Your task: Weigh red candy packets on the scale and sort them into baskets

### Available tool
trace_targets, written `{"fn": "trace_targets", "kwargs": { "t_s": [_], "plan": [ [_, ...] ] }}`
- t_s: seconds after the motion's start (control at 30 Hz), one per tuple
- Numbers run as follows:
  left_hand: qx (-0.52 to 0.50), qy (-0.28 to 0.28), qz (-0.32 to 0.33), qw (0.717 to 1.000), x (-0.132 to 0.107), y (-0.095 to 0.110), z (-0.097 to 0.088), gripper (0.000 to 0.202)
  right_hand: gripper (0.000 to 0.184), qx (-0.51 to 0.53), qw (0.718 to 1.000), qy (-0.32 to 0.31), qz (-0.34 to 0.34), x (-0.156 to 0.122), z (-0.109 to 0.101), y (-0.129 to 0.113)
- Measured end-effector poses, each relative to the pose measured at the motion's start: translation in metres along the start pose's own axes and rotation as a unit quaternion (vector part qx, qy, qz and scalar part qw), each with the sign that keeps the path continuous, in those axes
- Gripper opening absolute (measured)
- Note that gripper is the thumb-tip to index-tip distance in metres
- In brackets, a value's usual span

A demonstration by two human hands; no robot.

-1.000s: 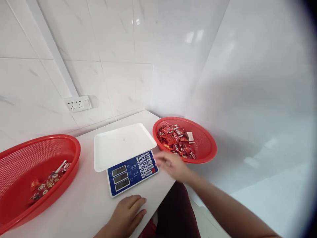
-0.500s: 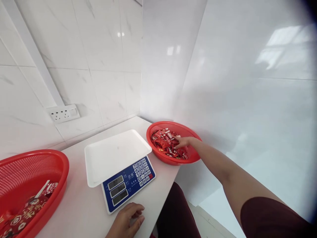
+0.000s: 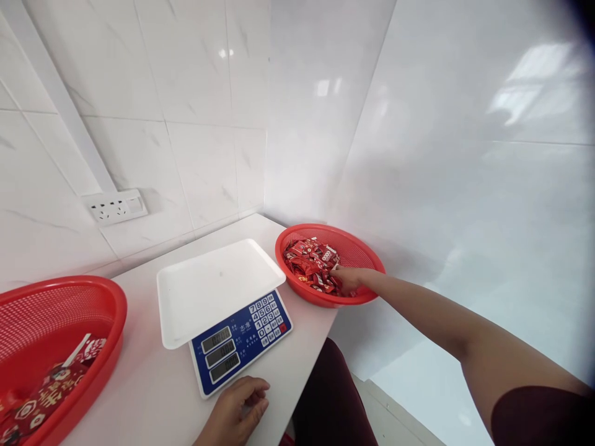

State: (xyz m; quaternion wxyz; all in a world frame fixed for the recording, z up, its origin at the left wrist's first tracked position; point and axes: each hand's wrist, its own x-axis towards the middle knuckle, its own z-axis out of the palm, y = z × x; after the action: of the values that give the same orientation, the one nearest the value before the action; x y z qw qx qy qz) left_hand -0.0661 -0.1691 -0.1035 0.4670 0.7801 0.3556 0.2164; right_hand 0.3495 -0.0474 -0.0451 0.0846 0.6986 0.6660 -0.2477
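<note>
My right hand (image 3: 348,279) is down in the right red basket (image 3: 367,260), among small red candy packets (image 3: 309,263). Its fingertips are sunk in the pile, so whether they grip anything is hidden. My left hand (image 3: 239,409) rests on the white table near the front edge of a digital scale (image 3: 244,341). Its fingers are loosely bent, with the thumb apart and nothing between them. The scale has a bare white tray (image 3: 220,291) on top, a blue panel with number keys, and displays that appear to show zeros.
At the left stands another red basket (image 3: 116,322) with larger red printed packages (image 3: 51,396) inside. White table surface (image 3: 134,384) lies between it and the scale. Walls meet behind the right basket, and a power socket (image 3: 116,206) is on the tiled wall.
My right hand has moved slightly right and deeper into the packets, and its fingertips have gone out of sight. My left hand has stayed nearly still. The view has shifted a little.
</note>
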Motion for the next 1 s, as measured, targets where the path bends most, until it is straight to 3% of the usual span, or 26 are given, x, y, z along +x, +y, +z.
{"fn": "trace_targets", "kwargs": {
  "t_s": [0.13,0.27,0.37,0.43,0.57,0.67,1.0],
  "plan": [
    [-0.001,0.008,0.007,1.0,0.0,-0.002,0.002,0.022,0.027,-0.005,1.0,0.01,-0.006,-0.005,-0.008,-0.007],
    [-0.002,0.011,0.007,1.0,0.0,-0.002,0.002,0.021,0.021,0.02,0.999,0.037,-0.008,-0.011,-0.028,-0.007],
    [-0.009,0.01,0.008,1.0,-0.001,0.0,0.002,0.021,0.033,0.045,0.999,0.014,0.009,-0.015,-0.041,-0.004],
    [-0.015,0.011,0.006,1.0,0.0,0.001,0.001,0.021,0.054,0.056,0.998,-0.026,0.025,-0.016,-0.041,-0.005],
    [-0.013,0.017,0.009,1.0,0.0,0.0,0.002,0.02,0.097,0.055,0.995,-0.07,0.051,-0.013,-0.023,-0.017],
    [-0.004,0.019,0.012,1.0,0.0,0.0,0.002,0.02,0.104,0.047,0.995,-0.062,0.061,-0.009,-0.009,-0.025],
    [0.003,0.002,-0.006,1.0,-0.001,0.012,-0.002,0.021,0.052,0.094,0.994,-0.044,0.025,-0.022,-0.006,-0.025]
  ]
}}
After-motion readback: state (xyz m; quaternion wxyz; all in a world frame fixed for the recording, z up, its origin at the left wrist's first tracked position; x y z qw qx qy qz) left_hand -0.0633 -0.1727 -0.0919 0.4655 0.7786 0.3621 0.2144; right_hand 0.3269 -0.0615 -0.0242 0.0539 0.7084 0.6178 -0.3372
